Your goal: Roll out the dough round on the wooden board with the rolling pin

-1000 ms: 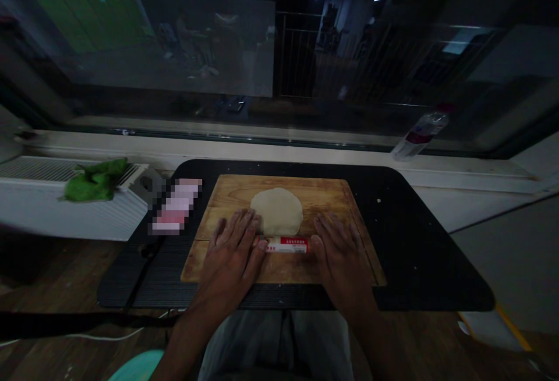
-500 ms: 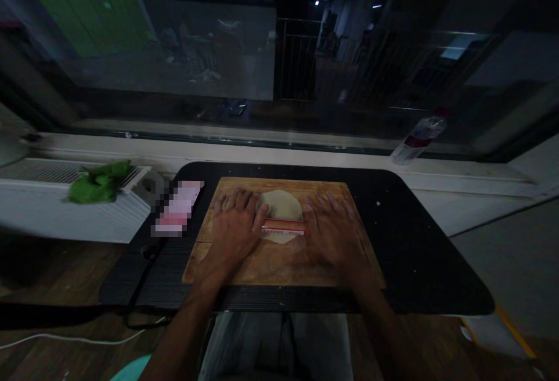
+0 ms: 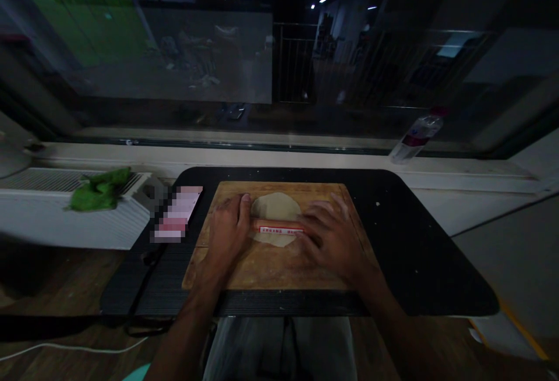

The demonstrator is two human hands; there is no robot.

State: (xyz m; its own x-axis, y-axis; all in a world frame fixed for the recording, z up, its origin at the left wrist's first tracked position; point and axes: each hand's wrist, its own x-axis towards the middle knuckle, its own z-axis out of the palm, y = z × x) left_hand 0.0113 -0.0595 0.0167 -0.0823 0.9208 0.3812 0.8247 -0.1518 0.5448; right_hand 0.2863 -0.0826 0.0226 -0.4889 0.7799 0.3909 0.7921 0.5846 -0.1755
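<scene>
A flat round of pale dough lies on a wooden board. Across its near half rests a thin rolling pin with a red and white label. My left hand is curled round the pin's left end, thumb pointing away from me. My right hand covers the pin's right end, its fingers bent over it and angled to the left. Both ends of the pin are hidden under my hands.
The board sits on a black table by a dark window. A pink and white packet lies left of the board. A green cloth rests on a white radiator. A plastic bottle lies on the sill.
The pin rolled away from me, from the dough's near edge onto the dough. My hands went from flat palms to fingers curled over the pin's ends.
</scene>
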